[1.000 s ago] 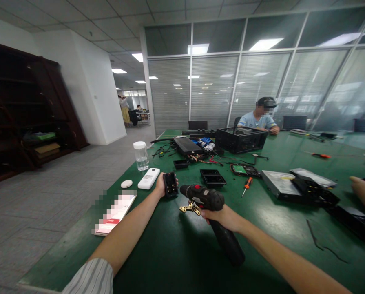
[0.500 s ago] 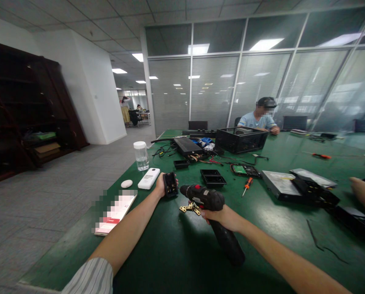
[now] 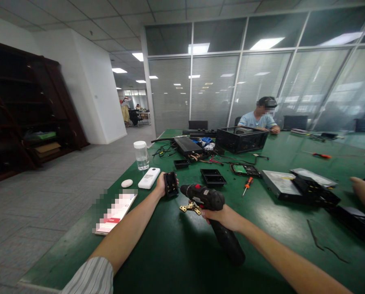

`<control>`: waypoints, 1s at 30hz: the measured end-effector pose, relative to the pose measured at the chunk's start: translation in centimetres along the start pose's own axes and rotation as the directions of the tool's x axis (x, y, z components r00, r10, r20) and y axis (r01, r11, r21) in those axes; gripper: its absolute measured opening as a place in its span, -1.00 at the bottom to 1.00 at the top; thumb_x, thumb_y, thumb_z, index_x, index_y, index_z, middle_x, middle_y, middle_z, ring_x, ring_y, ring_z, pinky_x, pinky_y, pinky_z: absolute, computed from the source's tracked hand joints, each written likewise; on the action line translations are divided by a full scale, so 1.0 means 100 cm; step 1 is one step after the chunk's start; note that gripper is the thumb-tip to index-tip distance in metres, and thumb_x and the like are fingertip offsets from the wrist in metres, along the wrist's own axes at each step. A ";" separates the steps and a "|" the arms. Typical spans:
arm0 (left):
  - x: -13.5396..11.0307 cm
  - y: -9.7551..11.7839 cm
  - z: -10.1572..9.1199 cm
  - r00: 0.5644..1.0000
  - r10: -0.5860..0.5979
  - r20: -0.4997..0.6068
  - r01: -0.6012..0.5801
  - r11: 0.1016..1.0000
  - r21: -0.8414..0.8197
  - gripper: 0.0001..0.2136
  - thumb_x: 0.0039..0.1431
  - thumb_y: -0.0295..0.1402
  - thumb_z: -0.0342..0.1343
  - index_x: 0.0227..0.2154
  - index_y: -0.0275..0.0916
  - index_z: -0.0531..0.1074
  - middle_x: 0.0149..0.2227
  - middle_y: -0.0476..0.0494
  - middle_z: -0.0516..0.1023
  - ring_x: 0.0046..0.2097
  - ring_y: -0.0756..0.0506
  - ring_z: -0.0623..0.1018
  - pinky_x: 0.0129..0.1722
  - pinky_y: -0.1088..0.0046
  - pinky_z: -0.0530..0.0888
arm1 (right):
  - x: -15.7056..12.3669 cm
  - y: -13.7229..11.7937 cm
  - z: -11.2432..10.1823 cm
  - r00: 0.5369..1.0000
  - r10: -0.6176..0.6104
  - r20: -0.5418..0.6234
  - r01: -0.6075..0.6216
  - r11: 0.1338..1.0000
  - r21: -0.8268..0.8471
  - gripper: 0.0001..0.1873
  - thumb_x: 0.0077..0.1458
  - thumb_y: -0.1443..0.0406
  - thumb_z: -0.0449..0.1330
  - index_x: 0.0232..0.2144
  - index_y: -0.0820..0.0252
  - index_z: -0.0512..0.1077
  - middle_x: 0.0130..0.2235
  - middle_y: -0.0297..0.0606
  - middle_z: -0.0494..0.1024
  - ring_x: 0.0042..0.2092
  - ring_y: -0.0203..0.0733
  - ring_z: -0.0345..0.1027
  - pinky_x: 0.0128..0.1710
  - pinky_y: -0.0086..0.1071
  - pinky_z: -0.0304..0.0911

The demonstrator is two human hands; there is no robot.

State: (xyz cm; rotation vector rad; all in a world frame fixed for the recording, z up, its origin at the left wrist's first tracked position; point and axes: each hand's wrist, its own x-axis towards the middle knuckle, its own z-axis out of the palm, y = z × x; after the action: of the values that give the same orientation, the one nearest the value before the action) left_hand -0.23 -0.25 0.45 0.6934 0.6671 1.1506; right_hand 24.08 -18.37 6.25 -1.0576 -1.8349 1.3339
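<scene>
Head view: a person works at a green table [image 3: 170, 253], both forearms reaching in from the near side. The left hand [image 3: 160, 187] has its grip clamped on a small black box [image 3: 171, 185], whose open side faces back toward the wearer; some brassy bits inside are too small to make out. Whether the box rests on the table is unclear. The right hand [image 3: 222, 215] has its grip clamped around the handle of a black drill [image 3: 204, 197]. Its nose points left at the box, near but apart; no bit can be made out. Just under the drill's front are brass pieces [image 3: 189, 208], close to the right fingers; whether these hold them or something on the drill does is hard to tell.

The chief risk looks to be the left fingers around the box: if the drill runs and slips off it, they sit close to its line. A loose hold could let the box twist. The brass pieces could fall if the right fingers shift, or catch on something as the drill turns. Far left of the left hand, a jar [image 3: 142, 158] of clear liquid stands near the table's left edge; a wide swing of the left arm could tip it, wetting the white device [image 3: 149, 178] beside it.
</scene>
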 end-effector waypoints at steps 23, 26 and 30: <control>-0.002 0.001 0.003 1.000 -0.001 -0.010 0.001 1.000 0.015 -0.56 0.16 -0.21 -0.21 -0.33 -0.43 0.50 -0.50 -0.33 0.55 -0.49 -0.20 0.55 -0.48 0.27 0.48 | 0.002 0.002 -0.004 0.999 0.049 0.020 -0.048 0.998 -0.029 -0.74 0.07 0.13 0.21 -0.41 0.22 0.35 -0.48 -0.37 0.37 -0.43 -0.29 0.22 -0.41 -0.38 0.13; -0.003 0.001 0.004 1.000 -0.012 -0.023 0.012 1.000 0.007 -0.56 0.16 -0.21 -0.21 -0.31 -0.43 0.50 -0.50 -0.33 0.55 -0.49 -0.20 0.55 -0.51 0.29 0.47 | 0.002 0.003 -0.004 0.999 0.038 0.017 -0.037 0.999 -0.022 -0.75 0.08 0.13 0.21 -0.39 0.21 0.35 -0.48 -0.37 0.37 -0.43 -0.29 0.22 -0.41 -0.39 0.13; -0.003 0.002 0.005 0.999 -0.033 -0.031 0.033 0.999 0.007 -0.56 0.16 -0.21 -0.20 -0.27 -0.43 0.50 -0.49 -0.33 0.55 -0.49 -0.20 0.56 -0.53 0.30 0.46 | 0.003 0.008 -0.005 0.999 0.038 0.028 -0.037 0.999 -0.022 -0.74 0.07 0.12 0.21 -0.38 0.22 0.36 -0.47 -0.36 0.38 -0.42 -0.28 0.22 -0.41 -0.39 0.14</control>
State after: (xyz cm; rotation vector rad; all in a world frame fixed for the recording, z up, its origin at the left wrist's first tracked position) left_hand -0.04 -0.59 0.94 0.6693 0.7067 1.1308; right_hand 24.50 -17.77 5.66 -1.0943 -1.8624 1.3608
